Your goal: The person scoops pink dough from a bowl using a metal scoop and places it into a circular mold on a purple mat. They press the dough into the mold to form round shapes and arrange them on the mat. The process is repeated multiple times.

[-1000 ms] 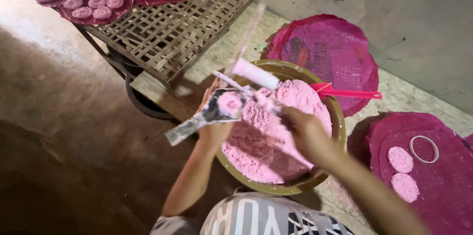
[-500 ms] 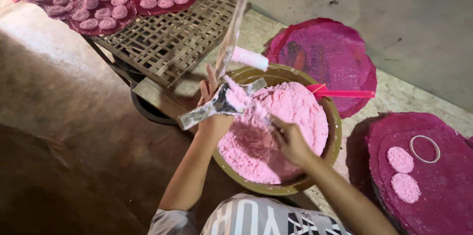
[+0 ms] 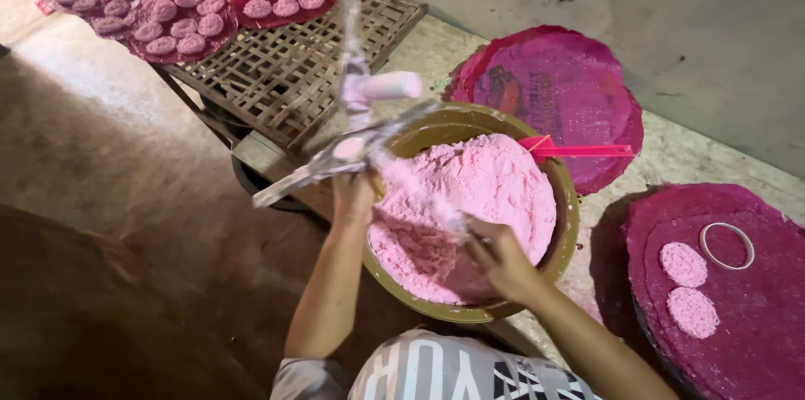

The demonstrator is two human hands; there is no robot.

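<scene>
Right hand [image 3: 501,259] near, fingers curled into pink powder [image 3: 470,199] filling the olive bowl [image 3: 566,224]. Left hand [image 3: 352,194] at the bowl's left rim, grasping a blurred metal tool [image 3: 314,169]. Farther left, bamboo rack [image 3: 285,73] bearing pink cakes [image 3: 189,6].

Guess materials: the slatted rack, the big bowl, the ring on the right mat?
Slatted rack: looks like woven bamboo or wood strips, matte tan, open lattice visible. Big bowl: probably plastic or glazed ware, olive-brown rim with a slight sheen; can't tell which. Ring: thin pale hoop, likely plastic or metal, too small to settle.
</scene>
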